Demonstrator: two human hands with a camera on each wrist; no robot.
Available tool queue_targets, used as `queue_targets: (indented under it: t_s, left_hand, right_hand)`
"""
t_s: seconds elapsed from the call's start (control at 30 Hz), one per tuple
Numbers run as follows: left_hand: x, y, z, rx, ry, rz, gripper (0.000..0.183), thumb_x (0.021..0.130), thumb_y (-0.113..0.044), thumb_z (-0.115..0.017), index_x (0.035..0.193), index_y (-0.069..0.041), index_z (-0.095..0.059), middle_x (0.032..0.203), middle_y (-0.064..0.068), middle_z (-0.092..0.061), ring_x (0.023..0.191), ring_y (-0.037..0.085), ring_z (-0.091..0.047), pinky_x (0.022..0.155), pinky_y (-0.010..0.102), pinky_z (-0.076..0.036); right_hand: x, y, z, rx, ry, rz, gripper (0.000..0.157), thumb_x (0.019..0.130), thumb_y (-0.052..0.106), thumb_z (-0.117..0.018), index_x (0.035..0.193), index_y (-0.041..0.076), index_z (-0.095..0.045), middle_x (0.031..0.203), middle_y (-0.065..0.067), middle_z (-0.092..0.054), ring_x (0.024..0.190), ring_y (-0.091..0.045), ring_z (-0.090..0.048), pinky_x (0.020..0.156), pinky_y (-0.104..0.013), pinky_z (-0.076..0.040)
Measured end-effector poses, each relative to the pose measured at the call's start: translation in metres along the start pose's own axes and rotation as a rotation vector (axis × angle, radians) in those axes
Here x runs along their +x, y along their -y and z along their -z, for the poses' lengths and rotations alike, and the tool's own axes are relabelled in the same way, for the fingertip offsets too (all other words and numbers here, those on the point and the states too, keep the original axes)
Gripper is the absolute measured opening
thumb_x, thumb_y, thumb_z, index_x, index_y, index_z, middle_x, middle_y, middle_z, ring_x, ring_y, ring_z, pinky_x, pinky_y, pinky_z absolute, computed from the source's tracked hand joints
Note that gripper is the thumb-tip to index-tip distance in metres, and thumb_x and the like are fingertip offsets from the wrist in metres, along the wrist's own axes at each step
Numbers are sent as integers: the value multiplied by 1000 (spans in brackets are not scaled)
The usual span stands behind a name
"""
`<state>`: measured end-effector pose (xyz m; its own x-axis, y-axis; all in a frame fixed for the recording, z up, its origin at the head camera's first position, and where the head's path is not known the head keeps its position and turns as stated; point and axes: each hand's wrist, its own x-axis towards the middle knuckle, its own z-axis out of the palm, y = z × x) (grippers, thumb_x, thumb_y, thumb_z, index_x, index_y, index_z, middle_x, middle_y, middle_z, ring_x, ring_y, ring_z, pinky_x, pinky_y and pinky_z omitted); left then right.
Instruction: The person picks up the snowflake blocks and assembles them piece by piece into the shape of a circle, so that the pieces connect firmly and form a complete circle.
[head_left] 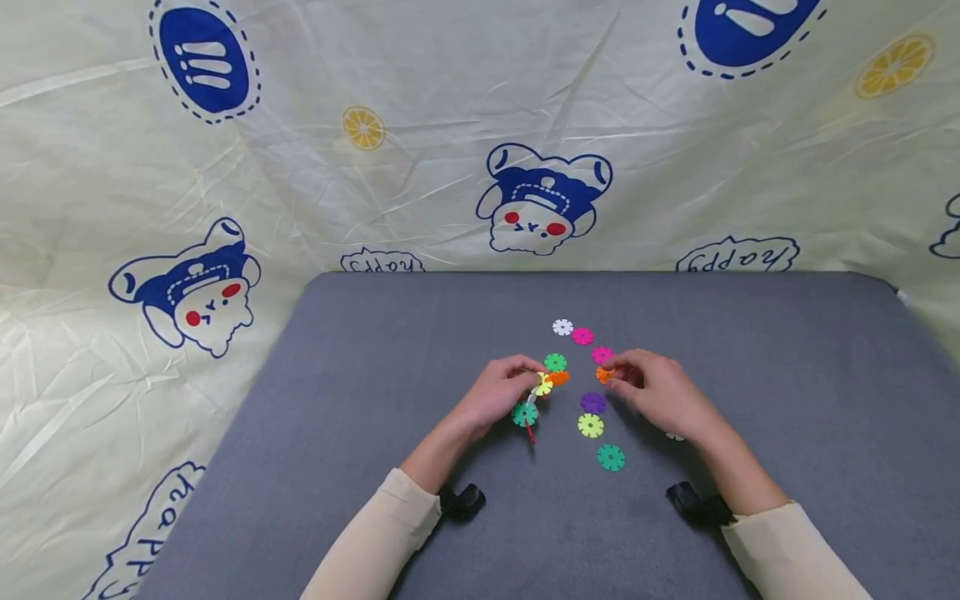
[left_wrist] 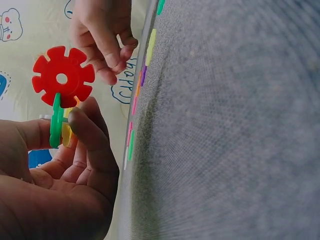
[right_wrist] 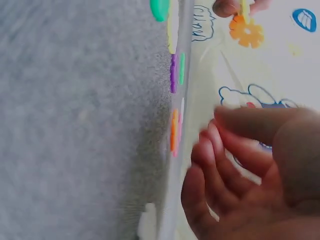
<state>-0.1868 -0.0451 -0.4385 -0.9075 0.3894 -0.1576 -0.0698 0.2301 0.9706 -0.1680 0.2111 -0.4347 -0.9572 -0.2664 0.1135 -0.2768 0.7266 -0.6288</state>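
Observation:
My left hand (head_left: pixel 501 392) pinches a small linked cluster of notched plastic discs above the table. In the left wrist view the cluster shows a red disc (left_wrist: pixel 49 80) slotted upright into a green disc (left_wrist: pixel 55 132), with a yellow disc (left_wrist: pixel 66 134) beside it. An orange disc (head_left: pixel 557 378) juts from its right side in the head view. My right hand (head_left: pixel 663 390) hovers with bent fingers over a loose orange disc (head_left: pixel 602 377). In the right wrist view its fingers (right_wrist: pixel 202 150) hold nothing, and that orange disc (right_wrist: pixel 174 132) lies on the table.
Loose discs lie on the grey table (head_left: pixel 420 333): a white disc (head_left: pixel 558 327), two pink discs (head_left: pixel 582 337), a green disc (head_left: pixel 551 362), a purple disc (head_left: pixel 588 403), a yellow disc (head_left: pixel 587 426) and a teal disc (head_left: pixel 607 457). Another white disc (head_left: pixel 675 436) is partly hidden under my right wrist.

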Motion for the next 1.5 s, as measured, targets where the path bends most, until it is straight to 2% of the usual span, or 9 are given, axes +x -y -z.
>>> queue_targets:
  t_s: [0.1, 0.3, 0.43, 0.6, 0.73, 0.9, 1.2, 1.37, 1.5]
  left_hand:
    - [0, 0, 0, 8, 1, 1, 18, 93, -18, -56, 104, -17, -70, 81, 3, -61, 65, 15, -49, 59, 27, -41]
    - [0, -1, 0, 12, 6, 7, 19, 93, -19, -56, 105, -16, -70, 82, 2, -62, 66, 15, -50, 59, 27, -41]
    - [0, -1, -1, 9, 5, 7, 18, 93, -19, -56, 105, -16, -70, 80, 3, -61, 65, 15, -49, 59, 27, -41]
    - [0, -1, -2, 9, 6, 15, 18, 93, -18, -57, 104, -16, -70, 80, 3, -61, 65, 15, -50, 59, 27, -41]
    - [0, -2, -2, 3, 13, 9, 18, 93, -18, -56, 105, -15, -70, 83, 5, -63, 65, 15, -50, 59, 27, -41]
    - [0, -1, -3, -9, 37, -3, 19, 94, -18, -55, 105, -14, -70, 89, 6, -69, 68, 16, -53, 60, 28, -43]
    - [0, 0, -5, -26, 75, -3, 18, 95, -19, -54, 106, -15, -68, 88, 6, -72, 78, 25, -61, 63, 28, -44]
    - [-2, -1, -6, -44, 94, -10, 17, 97, -20, -55, 107, -14, -67, 88, 5, -72, 90, 27, -65, 68, 29, -46]
    - [-2, -1, -8, -66, 99, -30, 17, 97, -18, -55, 107, -11, -67, 87, 6, -72, 90, 27, -67, 68, 28, -48]
  right_hand:
    - [-1, -7, 3, 4, -34, -47, 31, 89, 11, -67, 119, 1, -64, 96, -8, -59, 82, -22, -54, 65, -35, -45]
    - [1, -16, 0, -113, 59, -7, 43, 91, 16, -65, 130, 1, -59, 101, -14, -53, 87, -26, -48, 70, -38, -40]
    - [1, -13, -2, -164, 44, -11, 34, 88, 17, -68, 119, 4, -66, 103, -14, -53, 91, -28, -47, 75, -43, -41]
    - [1, -12, -2, -128, 32, -48, 22, 85, 19, -72, 102, 6, -68, 96, -10, -54, 87, -26, -48, 72, -41, -41]
    - [1, -14, 0, -47, 38, -56, 21, 86, 14, -72, 101, 4, -62, 85, -5, -56, 76, -21, -50, 65, -35, -42]
    - [2, -19, 0, 124, 33, -78, 15, 89, 6, -66, 102, 3, -60, 84, -6, -60, 71, -20, -56, 62, -31, -48]
    - [3, -8, 0, 459, 68, -200, 26, 92, 16, -66, 110, -2, -59, 90, -14, -65, 75, -28, -63, 64, -35, -55]
    - [3, 0, 1, 544, 65, -210, 33, 92, 21, -67, 113, -3, -59, 94, -17, -65, 78, -28, -63, 69, -36, -56]
    - [3, 4, -1, 566, 66, -212, 33, 92, 22, -66, 114, -2, -61, 93, -16, -65, 77, -27, -62, 67, -36, -55]
